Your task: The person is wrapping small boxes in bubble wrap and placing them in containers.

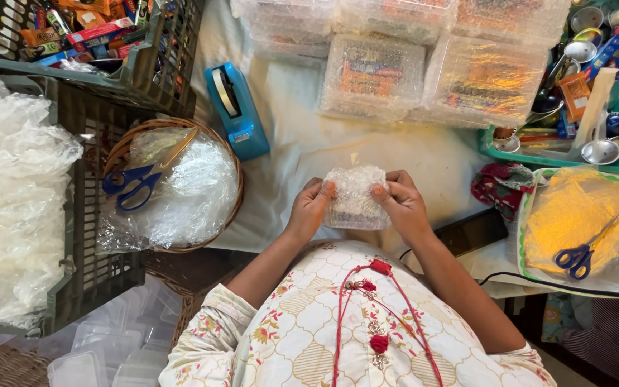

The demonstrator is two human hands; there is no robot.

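A white cloth-covered table point(309, 143) carries stacked bubble-wrapped boxes point(374, 75) at the far edge; their printed contents are blurred by the wrap. A blue tape dispenser point(236, 109) lies just left of centre. A wicker basket point(173, 185) holds plastic sheets and blue-handled scissors point(132, 180). The small bubble-wrapped packet point(355, 198) sits above the table's near edge, between both hands; its contents cannot be identified. The left hand point(309, 208) grips the packet's left edge, fingers curled. The right hand point(400, 203) pinches the right edge, thumb on top.
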